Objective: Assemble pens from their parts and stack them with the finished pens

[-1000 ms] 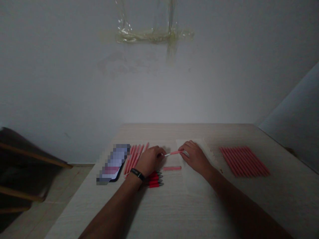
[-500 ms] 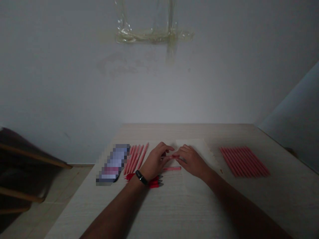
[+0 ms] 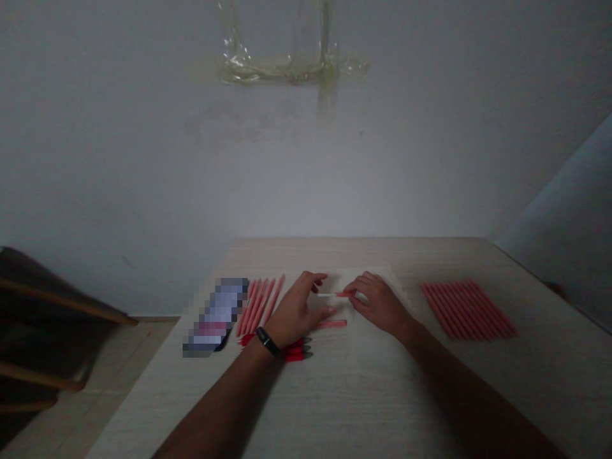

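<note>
My right hand (image 3: pixel 380 305) pinches the pink end of a pen refill (image 3: pixel 329 294), whose thin white stem points left. Opposite it, my left hand (image 3: pixel 299 309) has thumb and fingers spread apart around the stem's free end, with no visible grip on it. Just below the hands a short pink pen part (image 3: pixel 335 324) lies flat, partly hidden by my left thumb. Red pen parts with dark conical tips (image 3: pixel 296 355) lie beneath my left wrist, which wears a black band. Left of that hand, several pink pen barrels (image 3: pixel 261 306) rest side by side.
A neat row of pink pens (image 3: pixel 468 310) lies on the right of the wooden table (image 3: pixel 306 414). At the left edge is a pixelated phone-like object (image 3: pixel 217 315). A pale sheet (image 3: pixel 377 357) lies under my right hand. Behind the table stands a wall (image 3: pixel 382 178).
The hands have drawn apart slightly. My left thumb and fingers have opened away from the refill, exposing its white stem, while my right hand keeps hold and has shifted a little right.
</note>
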Demonstrator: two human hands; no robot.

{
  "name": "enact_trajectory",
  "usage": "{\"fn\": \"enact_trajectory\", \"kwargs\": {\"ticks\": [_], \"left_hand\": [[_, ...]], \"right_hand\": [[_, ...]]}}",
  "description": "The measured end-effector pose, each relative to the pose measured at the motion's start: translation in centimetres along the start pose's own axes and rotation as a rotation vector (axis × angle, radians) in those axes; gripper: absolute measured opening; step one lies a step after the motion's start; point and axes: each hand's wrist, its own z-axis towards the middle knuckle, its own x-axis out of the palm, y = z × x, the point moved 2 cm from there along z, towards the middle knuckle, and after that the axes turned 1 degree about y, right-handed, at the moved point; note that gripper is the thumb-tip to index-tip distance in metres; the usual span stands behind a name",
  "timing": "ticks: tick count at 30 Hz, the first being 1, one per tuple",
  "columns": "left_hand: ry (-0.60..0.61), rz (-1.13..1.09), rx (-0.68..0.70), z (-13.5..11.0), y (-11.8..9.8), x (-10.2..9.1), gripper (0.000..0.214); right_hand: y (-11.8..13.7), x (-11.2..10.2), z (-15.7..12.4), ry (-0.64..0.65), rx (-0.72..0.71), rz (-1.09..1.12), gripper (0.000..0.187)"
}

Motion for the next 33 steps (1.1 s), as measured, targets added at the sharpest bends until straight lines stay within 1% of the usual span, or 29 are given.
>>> {"fn": "enact_trajectory", "kwargs": {"ticks": [4,5,7,9,12,15,17,18,22,28,33], "left_hand": [[0.242,0.184,-0.017,-0.1,0.6,0.9,0.032],[0.289,0.205,-0.018,-0.1,0.7,1.2,0.026],[0.335,0.211,-0.014,-0.1,0.8,1.8,0.016],[0.319,0.197,-0.015,0.0,0.8,2.0,0.009],[0.225,0.186,-0.075,0.0,1.0,1.6,0.006],[0.104,0.175,-0.147,0.0,1.4,0.8,0.017],[0.055,0.176,-0.157,0.1,1.6,0.3,0.022],[0.043,0.184,-0.156,0.1,1.7,0.2,0.021],[0.026,0.208,-0.148,0.2,1.7,0.1,0.013],[0.035,0.211,-0.140,0.1,1.6,0.1,0.016],[0.074,0.237,-0.128,0.1,1.4,-0.1,0.022]], "right_hand": [[-1.3,-0.6,-0.3,-0.041,0.009,-0.016,0.018],[-1.5,-0.6,-0.3,-0.049,0.011,-0.022,0.018],[-1.8,-0.7,-0.4,-0.056,0.010,-0.038,0.018],[-2.0,-0.8,-0.4,-0.059,0.007,-0.055,0.017],[-2.0,-1.1,-0.4,-0.059,0.008,-0.085,0.016],[-2.1,-1.3,-0.4,-0.063,0.023,-0.105,0.017],[-2.3,-1.3,-0.4,-0.072,0.040,-0.117,0.018],[-2.4,-1.3,-0.4,-0.078,0.050,-0.126,0.017],[-2.7,-1.2,-0.5,-0.088,0.081,-0.164,0.016],[-2.8,-1.1,-0.5,-0.085,0.093,-0.174,0.017],[-2.7,-1.2,-0.4,-0.071,0.074,-0.163,0.016]]}}
